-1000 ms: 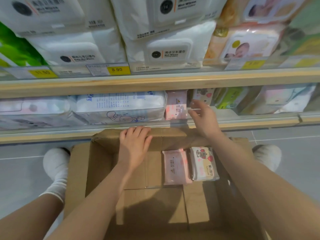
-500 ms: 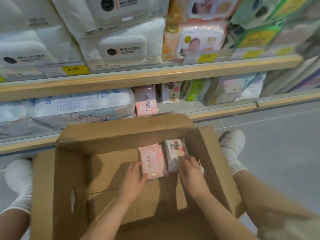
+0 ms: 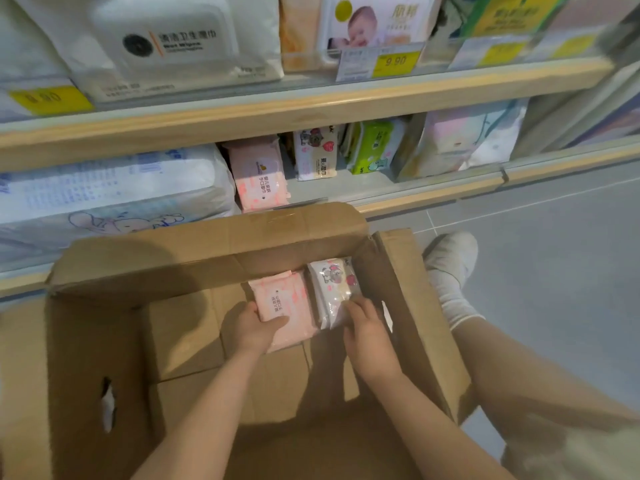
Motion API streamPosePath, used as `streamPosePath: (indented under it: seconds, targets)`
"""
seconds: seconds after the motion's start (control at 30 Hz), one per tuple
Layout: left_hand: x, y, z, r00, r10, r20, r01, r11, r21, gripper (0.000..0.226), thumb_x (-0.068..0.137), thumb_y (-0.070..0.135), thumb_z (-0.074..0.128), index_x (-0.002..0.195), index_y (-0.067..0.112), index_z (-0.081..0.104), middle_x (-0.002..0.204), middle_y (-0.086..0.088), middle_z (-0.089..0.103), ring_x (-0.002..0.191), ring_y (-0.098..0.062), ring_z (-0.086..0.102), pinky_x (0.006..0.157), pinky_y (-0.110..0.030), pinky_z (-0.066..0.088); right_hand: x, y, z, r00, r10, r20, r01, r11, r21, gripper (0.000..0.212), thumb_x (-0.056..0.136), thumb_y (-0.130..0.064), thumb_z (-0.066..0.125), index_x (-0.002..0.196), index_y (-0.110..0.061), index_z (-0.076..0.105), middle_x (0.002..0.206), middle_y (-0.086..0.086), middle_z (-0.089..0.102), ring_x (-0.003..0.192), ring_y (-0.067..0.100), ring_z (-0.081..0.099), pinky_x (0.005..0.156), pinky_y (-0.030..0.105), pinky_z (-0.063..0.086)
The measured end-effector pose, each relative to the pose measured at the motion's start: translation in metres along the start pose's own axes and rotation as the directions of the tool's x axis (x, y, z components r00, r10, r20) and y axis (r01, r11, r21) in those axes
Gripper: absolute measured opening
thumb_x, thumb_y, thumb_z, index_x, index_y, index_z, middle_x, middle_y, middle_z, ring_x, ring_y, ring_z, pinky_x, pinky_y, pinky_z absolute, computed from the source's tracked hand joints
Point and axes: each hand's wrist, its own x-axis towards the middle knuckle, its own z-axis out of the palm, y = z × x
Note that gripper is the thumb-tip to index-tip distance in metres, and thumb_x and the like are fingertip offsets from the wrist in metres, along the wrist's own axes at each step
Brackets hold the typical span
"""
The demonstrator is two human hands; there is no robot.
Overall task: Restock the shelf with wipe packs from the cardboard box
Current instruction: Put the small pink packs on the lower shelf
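Two wipe packs remained in the cardboard box (image 3: 408, 306), the pink pack (image 3: 282, 299) gripped by the left hand (image 3: 252, 329), the white pack (image 3: 334, 289) pinched by the right hand (image 3: 367, 332); matching packs already stood on the lower shelf (image 3: 346, 192).

The person's forearms are bare, with no sleeves, and both hands, left hand (image 3: 254, 329) and right hand (image 3: 367, 329), are ungloved; a white ribbed sock (image 3: 450, 271) covers the foot at three o'clock.
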Motion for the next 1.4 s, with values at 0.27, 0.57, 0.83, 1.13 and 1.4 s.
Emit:
streamPosePath:
  seconds: [0.27,0.57,0.83,1.13,1.4]
  targets:
    - [-0.023,-0.048,-0.084,0.998,0.004,-0.067,-0.018,0.977,-0.210,0.034,0.074,-0.001,0.075,0.094,0.015,0.052,0.096,-0.006,0.063,0.082,-0.020,0.060,0.071,-0.033,0.047,0.002,-0.044,0.011,0.995,-0.087,0.039,0.087,0.996,0.021,0.044,0.092,-0.013,0.051,0.136,-0.016,0.044,0.137,0.002,0.039,0.123,0.019,0.045,0.101,0.027,0.042]
    - [-0.024,-0.084,-0.132,0.995,-0.018,-0.101,-0.002,0.981,-0.196,0.039,0.078,0.007,0.074,0.107,0.015,0.049,0.100,0.001,0.060,0.079,-0.006,0.056,0.063,-0.030,0.049,0.034,-0.077,0.078,0.985,0.072,0.159,-0.014,0.941,-0.338,0.071,0.087,-0.009,0.056,0.145,-0.014,0.015,0.145,0.016,0.023,0.124,0.029,0.035,0.093,0.033,0.044]
    - [-0.014,-0.067,-0.127,0.999,0.025,-0.040,-0.033,0.975,-0.222,0.038,0.078,0.006,0.073,0.106,0.018,0.051,0.095,0.005,0.064,0.083,-0.006,0.061,0.072,-0.033,0.053,0.045,-0.084,0.089,0.966,0.245,0.080,-0.244,0.970,-0.026,0.089,0.083,-0.021,0.068,0.148,-0.015,0.007,0.131,0.012,0.036,0.109,0.028,0.055,0.079,0.030,0.047]
    - [-0.045,-0.022,-0.145,0.969,0.244,0.035,-0.236,0.958,-0.161,0.026,0.081,0.013,0.071,0.102,0.024,0.061,0.097,0.013,0.069,0.086,0.000,0.066,0.074,-0.023,0.051,0.034,-0.075,0.036,0.993,0.001,0.121,-0.022,0.984,0.174,0.026,0.087,-0.034,0.061,0.110,-0.021,0.059,0.098,-0.001,0.061,0.089,0.018,0.061,0.056,0.013,0.034]
    - [-0.065,0.058,-0.147,0.884,0.466,-0.037,-0.466,0.871,-0.154,0.018,0.092,0.015,0.056,0.109,0.022,0.055,0.095,0.010,0.065,0.083,-0.008,0.065,0.064,-0.021,0.052,0.019,-0.087,-0.081,0.993,-0.112,-0.019,0.111,0.911,0.396,0.016,0.092,-0.023,0.059,0.107,-0.021,0.061,0.101,-0.004,0.059,0.092,0.008,0.058,0.066,0.007,0.044]
